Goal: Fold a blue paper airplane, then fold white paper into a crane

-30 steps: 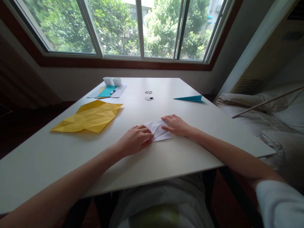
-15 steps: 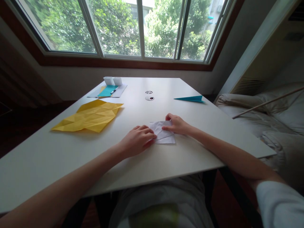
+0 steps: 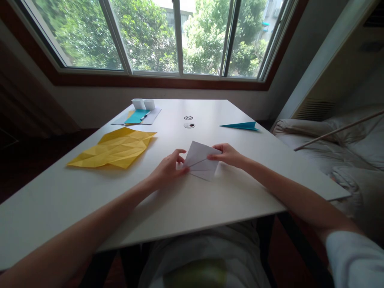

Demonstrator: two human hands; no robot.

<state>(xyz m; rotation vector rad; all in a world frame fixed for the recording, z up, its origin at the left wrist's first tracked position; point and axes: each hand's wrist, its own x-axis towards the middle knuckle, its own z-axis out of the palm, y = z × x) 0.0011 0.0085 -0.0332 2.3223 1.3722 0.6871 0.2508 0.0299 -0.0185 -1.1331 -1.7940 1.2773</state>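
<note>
A small folded sheet of white paper (image 3: 200,159) is tilted up a little off the white table (image 3: 168,216), with crease lines across its face. My right hand (image 3: 227,155) pinches its right edge, thumb in front and fingers behind. At the lower left corner, my left hand (image 3: 171,166) has its thumb against the paper, its index finger bent and raised above. The left hand's other fingers are partly hidden behind the thumb and the paper.
A creased yellow paper (image 3: 115,148) lies to the left, and a blue paper plane (image 3: 241,125) to the right. Farther back are blue paper (image 3: 136,116), a pen (image 3: 145,115), small white boxes (image 3: 143,104) and a round grommet (image 3: 189,125).
The white paper has been lifted from lying flat and turned, one corner now pointing up. My left hand has shifted slightly left, from pressing on top to gripping the corner.
</note>
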